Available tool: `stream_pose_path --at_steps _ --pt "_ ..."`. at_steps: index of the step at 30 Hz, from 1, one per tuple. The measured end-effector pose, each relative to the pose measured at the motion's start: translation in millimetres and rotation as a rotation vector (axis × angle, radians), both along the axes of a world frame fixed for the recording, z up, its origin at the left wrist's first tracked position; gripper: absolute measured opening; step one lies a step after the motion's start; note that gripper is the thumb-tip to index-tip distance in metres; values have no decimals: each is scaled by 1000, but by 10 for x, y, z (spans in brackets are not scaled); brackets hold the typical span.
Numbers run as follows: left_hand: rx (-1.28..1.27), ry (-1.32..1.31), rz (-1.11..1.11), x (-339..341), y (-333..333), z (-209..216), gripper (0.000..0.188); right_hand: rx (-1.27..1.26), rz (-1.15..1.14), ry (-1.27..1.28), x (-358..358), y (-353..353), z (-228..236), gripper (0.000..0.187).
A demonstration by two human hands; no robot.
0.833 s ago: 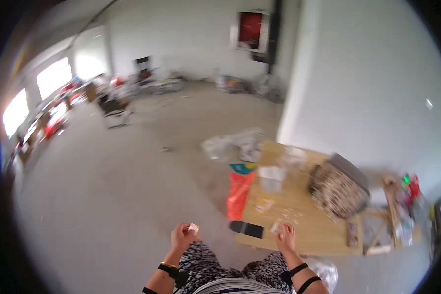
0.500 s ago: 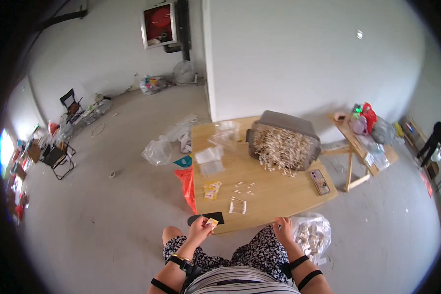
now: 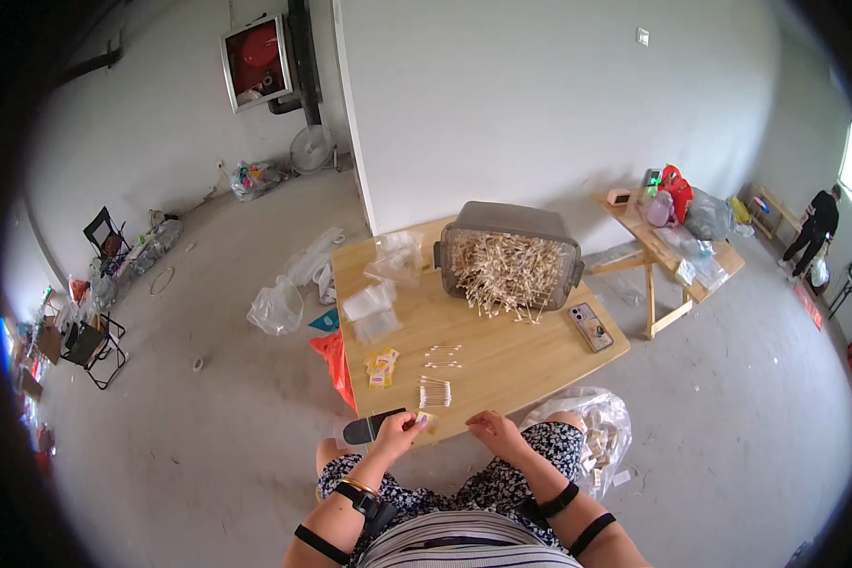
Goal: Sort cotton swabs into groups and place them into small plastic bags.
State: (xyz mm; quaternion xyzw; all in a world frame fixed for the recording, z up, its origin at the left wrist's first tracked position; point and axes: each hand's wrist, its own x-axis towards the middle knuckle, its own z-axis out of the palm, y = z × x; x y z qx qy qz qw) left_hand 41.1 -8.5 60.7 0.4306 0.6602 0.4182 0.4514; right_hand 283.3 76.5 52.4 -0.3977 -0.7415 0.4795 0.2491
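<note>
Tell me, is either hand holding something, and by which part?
The left hand pinches a small pale card by its left edge, between thumb and fingers. Nothing can be seen held in the right hand.

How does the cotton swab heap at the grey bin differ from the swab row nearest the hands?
The swab heap is large and jumbled; the swab row is small and roughly parallel. The heap spills from a tipped grey bin, while the row lies on the wooden table. Both are thin, pale sticks.
</note>
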Motion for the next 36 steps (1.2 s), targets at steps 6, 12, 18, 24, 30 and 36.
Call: stream_pose_path --at_steps 6,12,18,24,30,36 --pt "40 708 -375 78 -41 142 34 28 148 -43 -407 -46 -69 25" --pt "98 424 -56 -50 12 -128 26 51 144 -113 -673 -55 -306 20" --pt "16 108 -26 -25 417 -416 21 -38 9 -98 -514 70 -606 18" --pt "187 36 441 -341 882 -1107 18 -91 -54 -109 -467 135 -680 14" --pt "79 232 341 173 1176 -1126 23 -260 -225 265 50 549 -1725 24" --pt "157 259 127 63 661 -1016 42 -488 -13 408 -539 578 -1105 28"
